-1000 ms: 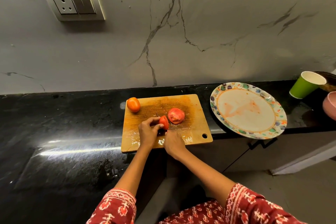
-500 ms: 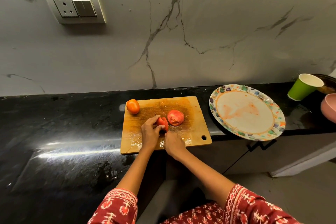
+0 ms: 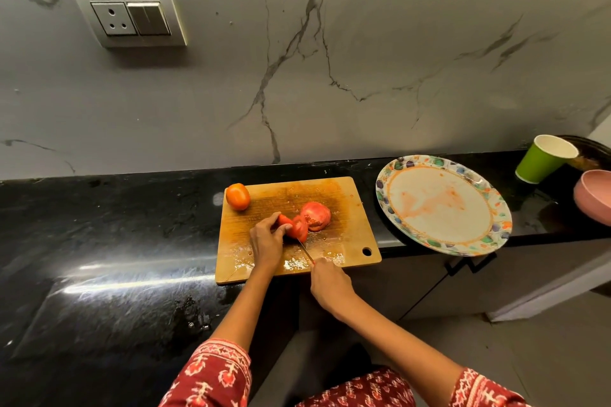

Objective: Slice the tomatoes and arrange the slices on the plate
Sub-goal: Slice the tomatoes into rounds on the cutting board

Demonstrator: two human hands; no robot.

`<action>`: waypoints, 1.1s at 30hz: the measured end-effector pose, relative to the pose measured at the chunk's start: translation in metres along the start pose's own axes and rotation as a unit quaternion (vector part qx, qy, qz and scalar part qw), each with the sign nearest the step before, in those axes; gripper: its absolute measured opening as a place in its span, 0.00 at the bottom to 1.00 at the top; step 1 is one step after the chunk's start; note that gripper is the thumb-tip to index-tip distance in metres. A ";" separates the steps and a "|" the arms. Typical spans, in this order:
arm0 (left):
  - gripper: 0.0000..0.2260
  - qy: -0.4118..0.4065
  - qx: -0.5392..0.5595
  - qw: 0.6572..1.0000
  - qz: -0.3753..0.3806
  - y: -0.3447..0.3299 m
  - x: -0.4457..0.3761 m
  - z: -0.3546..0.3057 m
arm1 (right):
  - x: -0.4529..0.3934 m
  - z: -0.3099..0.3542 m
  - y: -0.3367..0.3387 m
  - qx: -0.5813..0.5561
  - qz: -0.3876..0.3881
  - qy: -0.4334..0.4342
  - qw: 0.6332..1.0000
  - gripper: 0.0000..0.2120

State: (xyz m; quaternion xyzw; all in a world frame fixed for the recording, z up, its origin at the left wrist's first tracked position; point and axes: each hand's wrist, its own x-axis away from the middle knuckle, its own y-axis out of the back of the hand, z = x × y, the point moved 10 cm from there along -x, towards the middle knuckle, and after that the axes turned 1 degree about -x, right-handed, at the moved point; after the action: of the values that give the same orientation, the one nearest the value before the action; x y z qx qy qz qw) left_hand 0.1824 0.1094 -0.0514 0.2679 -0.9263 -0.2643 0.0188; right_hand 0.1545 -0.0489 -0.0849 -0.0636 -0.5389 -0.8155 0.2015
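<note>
At the centre of the frame, a tomato half [image 3: 295,228] sits on the wooden cutting board [image 3: 344,208], with the left hand [image 3: 267,241] curling its fingers over it. The knife [image 3: 305,249] runs from the tomato half down to the right hand [image 3: 329,284], which seems to grip the mostly hidden handle. Another cut tomato piece [image 3: 316,215] lies just right; a whole tomato [image 3: 237,196] rests at the board's upper-left corner. The smeared plate [image 3: 443,205] sits right on the black tabletop [image 3: 109,225].
</note>
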 end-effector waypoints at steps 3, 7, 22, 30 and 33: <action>0.19 -0.003 0.002 1.000 -0.008 0.009 -0.006 0.000 | 0.005 -0.005 -0.002 0.001 0.000 0.002 1.000 0.12; 0.18 -0.013 -0.008 1.000 0.017 0.012 -0.014 -0.003 | -0.001 -0.007 0.003 -0.018 0.011 -0.002 1.000 0.13; 0.19 -0.016 -0.013 0.997 0.068 0.011 -0.014 0.001 | -0.023 -0.017 0.024 -0.033 -0.002 0.055 0.998 0.16; 0.20 -0.014 -0.008 0.992 0.129 0.000 -0.017 0.007 | -0.025 0.000 0.037 -0.077 -0.037 0.092 0.992 0.13; 0.22 -0.016 -0.017 0.988 0.154 -0.003 -0.017 0.008 | -0.026 0.002 0.037 -0.084 -0.050 0.097 0.991 0.13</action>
State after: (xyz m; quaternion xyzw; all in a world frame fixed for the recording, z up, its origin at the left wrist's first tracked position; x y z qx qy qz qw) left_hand 0.1968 0.1191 -0.0576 0.1179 -0.9520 -0.2782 0.0491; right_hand 0.1927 -0.0528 -0.0614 0.0258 -0.4489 -0.8691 0.2060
